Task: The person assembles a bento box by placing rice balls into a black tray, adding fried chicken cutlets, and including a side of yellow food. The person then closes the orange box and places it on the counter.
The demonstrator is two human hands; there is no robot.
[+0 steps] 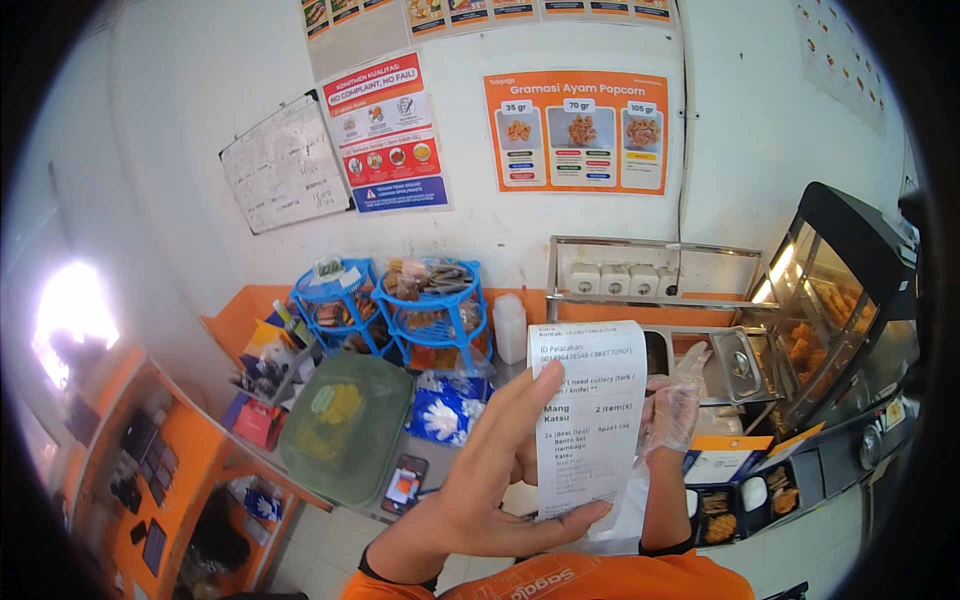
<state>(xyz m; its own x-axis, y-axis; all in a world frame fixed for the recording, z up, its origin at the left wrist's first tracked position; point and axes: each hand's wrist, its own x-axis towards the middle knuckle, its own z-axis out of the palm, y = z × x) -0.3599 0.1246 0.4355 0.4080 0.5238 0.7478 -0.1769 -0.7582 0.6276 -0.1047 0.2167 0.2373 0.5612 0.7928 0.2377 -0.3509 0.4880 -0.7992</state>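
Raised close in front of me is a long white printed receipt (584, 420). My left hand (497, 480) grips it along its left side and bottom, fingers behind and thumb in front. My right hand (672, 415) is in a clear, loose plastic glove, just right of the receipt and farther away. Part of its fingers is hidden behind the paper, so their grip does not show. Beyond that hand lies a steel tray with a lid (738, 360). Black meal boxes (718, 515) with rice and fried food sit below it at the right.
A glass warmer (845, 300) with fried food stands at right. Blue tiered racks (432, 310) hold packets by the wall. A green-lidded tub (345, 425), a phone (405, 484) and a blue glove pack (440, 415) are at left. An orange shelf unit (195, 470) stands farther left.
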